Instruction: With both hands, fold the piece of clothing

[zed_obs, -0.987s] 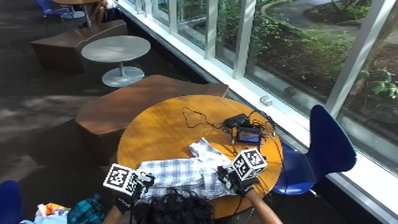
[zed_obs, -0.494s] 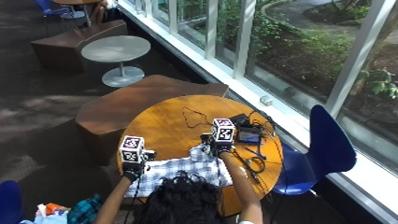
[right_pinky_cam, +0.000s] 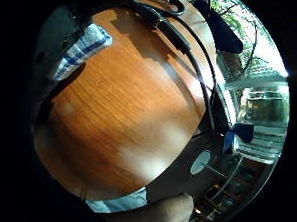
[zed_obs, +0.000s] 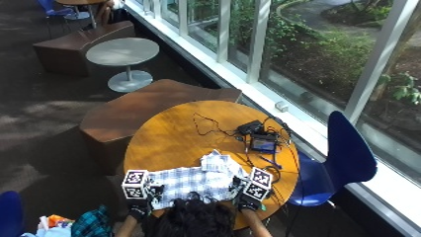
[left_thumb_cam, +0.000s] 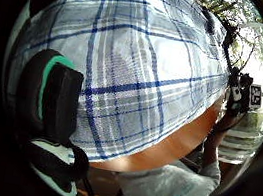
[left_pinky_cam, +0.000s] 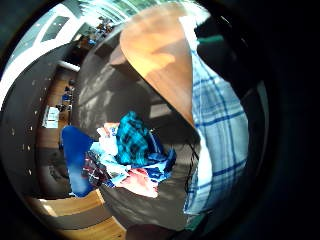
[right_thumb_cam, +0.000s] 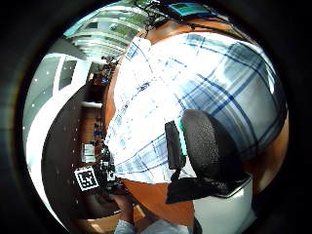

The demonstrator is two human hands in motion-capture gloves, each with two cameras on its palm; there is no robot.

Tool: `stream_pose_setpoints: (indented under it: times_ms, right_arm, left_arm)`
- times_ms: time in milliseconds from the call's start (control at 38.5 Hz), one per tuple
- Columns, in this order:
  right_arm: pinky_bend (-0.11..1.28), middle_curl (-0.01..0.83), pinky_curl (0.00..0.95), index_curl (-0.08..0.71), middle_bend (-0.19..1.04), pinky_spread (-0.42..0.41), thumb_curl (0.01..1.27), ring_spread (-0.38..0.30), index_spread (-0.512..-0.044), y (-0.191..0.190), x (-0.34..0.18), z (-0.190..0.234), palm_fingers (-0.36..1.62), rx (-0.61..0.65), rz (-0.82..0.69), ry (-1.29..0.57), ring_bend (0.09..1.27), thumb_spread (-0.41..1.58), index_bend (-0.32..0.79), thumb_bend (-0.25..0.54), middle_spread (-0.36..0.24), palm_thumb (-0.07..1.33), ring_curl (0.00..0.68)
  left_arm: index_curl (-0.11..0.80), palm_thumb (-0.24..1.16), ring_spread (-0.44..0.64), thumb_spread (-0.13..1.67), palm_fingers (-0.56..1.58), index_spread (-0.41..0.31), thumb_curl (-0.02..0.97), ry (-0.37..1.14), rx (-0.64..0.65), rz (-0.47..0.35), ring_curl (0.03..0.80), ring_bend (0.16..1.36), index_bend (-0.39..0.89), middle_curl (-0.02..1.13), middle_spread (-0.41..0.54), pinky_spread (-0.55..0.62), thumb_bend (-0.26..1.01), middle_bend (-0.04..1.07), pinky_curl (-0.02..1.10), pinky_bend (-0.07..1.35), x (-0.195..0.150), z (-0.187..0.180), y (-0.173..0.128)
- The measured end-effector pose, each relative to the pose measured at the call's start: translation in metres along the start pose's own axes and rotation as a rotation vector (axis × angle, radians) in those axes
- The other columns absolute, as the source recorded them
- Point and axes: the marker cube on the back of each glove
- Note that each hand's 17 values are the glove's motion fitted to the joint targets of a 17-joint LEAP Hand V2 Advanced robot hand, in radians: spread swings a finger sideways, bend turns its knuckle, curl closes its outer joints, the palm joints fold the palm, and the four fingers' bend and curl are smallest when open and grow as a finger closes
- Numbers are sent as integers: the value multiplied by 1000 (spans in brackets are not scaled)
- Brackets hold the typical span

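Plaid shirt (zed_obs: 197,180) spread on round counter (zed_obs: 171,133).
Left hand (zed_obs: 139,207) and right hand (zed_obs: 248,197) each pinch its near edge.

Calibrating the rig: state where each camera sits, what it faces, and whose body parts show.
Outside view: above, behind the head; faces round wooden table, blue-and-white plaid shirt, left hand, right hand.
Left little-finger: faces heap of clothes on floor; no body.
Left thumb: shirt close; own finger.
Right little-finger: bare tabletop, black cables.
Right thumb: shirt; own finger.
Shared: both thumb views, the shirt.
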Motion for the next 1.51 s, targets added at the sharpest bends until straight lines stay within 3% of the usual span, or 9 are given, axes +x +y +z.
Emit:
stream_pose_setpoints:
  times_ms: [104,260,416,597,779,1065,1247,1377,1507]
  right_arm:
    - [521,398,388,403,261,242,334,162,-233,3,-1,19,59,-75,16,-5,343,1285,122,-20,108,545,348]
    - [432,382,344,376,241,255,354,181,-255,3,-7,19,149,43,-18,-46,405,1363,159,49,118,667,337]
    - [460,376,333,371,225,90,429,-35,-320,-8,3,-5,680,186,15,-286,538,1342,169,177,-48,945,347]
    - [559,366,372,359,166,-53,501,-142,-333,-9,-26,-58,820,223,1,-718,552,1161,127,169,-124,1053,370]
    - [562,360,382,346,155,-106,556,-166,-326,8,-118,-64,843,289,-219,-578,548,998,118,126,-145,1089,377]
    - [547,347,372,329,150,-142,622,-187,-326,58,-287,58,874,255,-628,10,516,811,127,49,-163,1102,368]
    - [551,336,368,326,143,-162,656,-201,-327,88,-292,70,916,109,-783,146,501,759,129,15,-164,1113,363]
    - [503,338,377,339,150,-102,627,-184,-335,86,-263,45,699,-103,-992,-55,456,888,146,-43,-163,1009,372]
    - [442,337,358,349,170,-8,539,-130,-340,87,-207,-15,528,-127,-943,-246,350,1069,160,-59,-149,798,344]
  left_arm:
    - [365,330,75,1389,136,-138,208,191,-259,-32,369,592,268,426,-28,128,-56,204,406,597,7,20,23]
    - [380,197,218,1429,52,-125,177,221,-263,-31,321,533,268,394,36,306,-36,188,345,473,17,27,17]
    - [386,142,288,1465,79,-118,165,162,-315,21,295,512,236,382,58,399,-16,183,312,445,48,21,0]
    - [394,108,344,1499,86,-109,160,176,-349,116,290,514,195,367,87,448,-8,165,314,461,80,1,-14]
    - [381,99,340,1516,128,-95,161,283,-94,40,298,552,146,352,99,435,0,163,331,523,47,-59,6]
    - [356,253,238,1569,278,-87,203,352,81,-184,309,579,132,381,37,343,80,223,336,519,-25,-104,52]
    - [346,299,199,1577,306,-91,217,370,101,-194,311,577,132,393,16,307,105,223,337,514,-27,-105,53]
    - [338,322,186,1580,313,-88,227,383,135,-163,312,576,131,398,11,295,119,220,336,507,-14,-116,47]
    - [332,330,177,1579,326,-86,231,350,163,-120,312,577,134,399,8,279,126,213,335,499,9,-130,44]
